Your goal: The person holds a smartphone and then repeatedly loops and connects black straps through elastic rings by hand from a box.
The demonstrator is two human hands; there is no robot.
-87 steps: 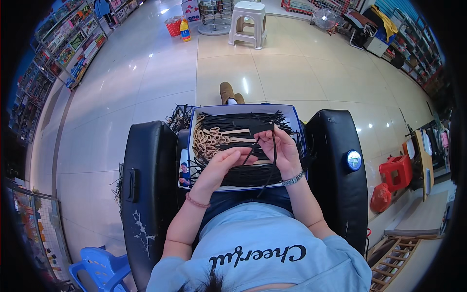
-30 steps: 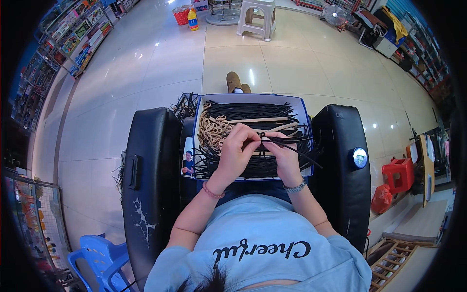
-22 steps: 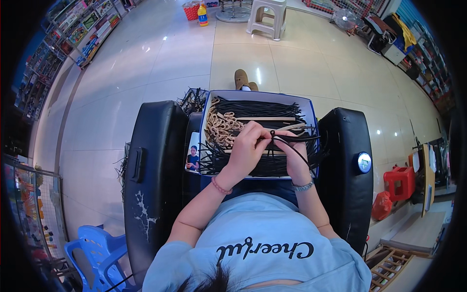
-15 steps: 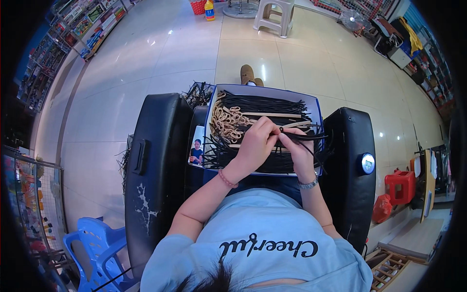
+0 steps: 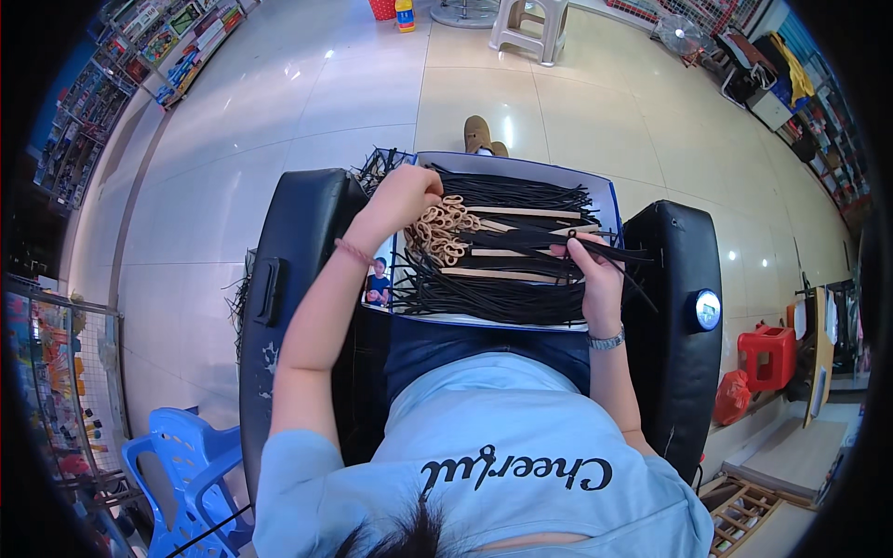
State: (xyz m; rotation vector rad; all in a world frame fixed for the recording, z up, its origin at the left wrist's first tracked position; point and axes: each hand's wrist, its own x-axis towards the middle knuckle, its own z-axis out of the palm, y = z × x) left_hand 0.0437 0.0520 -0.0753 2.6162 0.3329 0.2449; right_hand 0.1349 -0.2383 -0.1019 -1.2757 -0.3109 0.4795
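Note:
A shallow white box with a blue edge [image 5: 606,200] rests across my lap. Straight black cords [image 5: 507,193] and tan strips fill it, with a heap of small tan loops [image 5: 439,231] at its left side. My right hand [image 5: 602,284] is closed at the box's right side, pinching a bundle of black cords [image 5: 619,251] between thumb and fingers; their ends stick out past the rim. Over the far left corner, above the tan loops, my left hand [image 5: 406,195] has its fingers curled together. Whatever they hold, if anything, cannot be made out.
Black padded armrests [image 5: 302,279] flank the box. A lit phone [image 5: 378,284] stands against its left side, and more black cords [image 5: 381,167] lie beyond the left armrest's far end. A blue plastic chair [image 5: 191,474], red stool [image 5: 767,358] and grey stool [image 5: 528,33] stand around.
My left hand has moved away from my right, leftward and farther out, to the box's far left corner. The right hand keeps the black cords and has shifted slightly right.

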